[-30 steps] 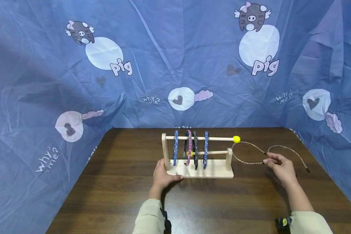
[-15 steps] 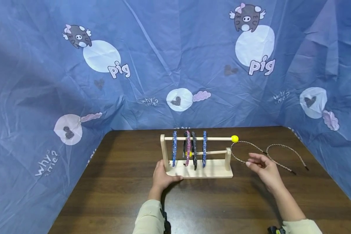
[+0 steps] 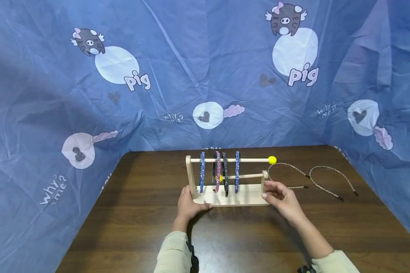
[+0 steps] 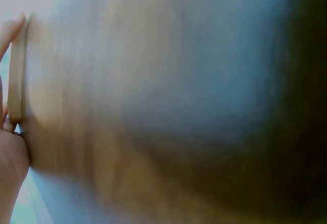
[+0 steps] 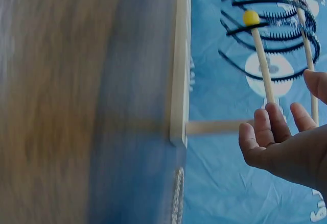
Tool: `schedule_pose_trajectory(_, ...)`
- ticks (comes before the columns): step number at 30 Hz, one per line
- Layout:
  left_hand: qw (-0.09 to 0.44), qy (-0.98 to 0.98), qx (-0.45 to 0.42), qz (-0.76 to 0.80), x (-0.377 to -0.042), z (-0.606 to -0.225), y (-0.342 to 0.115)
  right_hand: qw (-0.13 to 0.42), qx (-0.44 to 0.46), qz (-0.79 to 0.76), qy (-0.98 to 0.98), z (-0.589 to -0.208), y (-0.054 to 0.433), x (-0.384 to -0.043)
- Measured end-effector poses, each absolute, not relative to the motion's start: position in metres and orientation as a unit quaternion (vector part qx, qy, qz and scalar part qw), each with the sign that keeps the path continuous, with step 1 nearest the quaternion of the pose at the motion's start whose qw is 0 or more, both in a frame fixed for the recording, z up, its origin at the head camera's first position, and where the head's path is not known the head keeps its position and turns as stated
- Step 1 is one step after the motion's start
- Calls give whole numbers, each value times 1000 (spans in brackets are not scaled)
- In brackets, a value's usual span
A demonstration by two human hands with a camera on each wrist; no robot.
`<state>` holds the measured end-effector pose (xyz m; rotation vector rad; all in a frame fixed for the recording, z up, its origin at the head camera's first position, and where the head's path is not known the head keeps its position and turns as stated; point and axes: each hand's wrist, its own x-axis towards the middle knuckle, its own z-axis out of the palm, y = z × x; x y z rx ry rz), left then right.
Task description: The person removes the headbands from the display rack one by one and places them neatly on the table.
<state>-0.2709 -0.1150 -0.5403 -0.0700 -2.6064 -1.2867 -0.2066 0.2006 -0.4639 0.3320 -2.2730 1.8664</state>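
Observation:
A wooden headband stand sits on the table. Its upper rod carries a blue glitter headband, a pink one, a black one and another blue one. My left hand grips the stand's left end, thumb along the base's front edge; in the left wrist view that hand shows only at the edge. By the short right post is my right hand, fingers loosely bent. The right wrist view shows its thumb and fingers apart; whether they touch the post is unclear.
Two braided headbands lie on the table right of the stand, one nearer and partly behind my right hand, one farther right. A yellow ball caps the upper rod. Blue patterned cloth hangs behind the table.
My right hand has let go of the braided headband and moved left to the stand's right post. That headband now lies on the table. The left hand keeps its hold.

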Motion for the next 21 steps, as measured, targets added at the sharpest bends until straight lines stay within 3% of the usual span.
schedule_pose_trajectory(21, 113, -894, -22, -434, -269, -538, -115, 68, 185, 671, -715, -476, 138, -219)
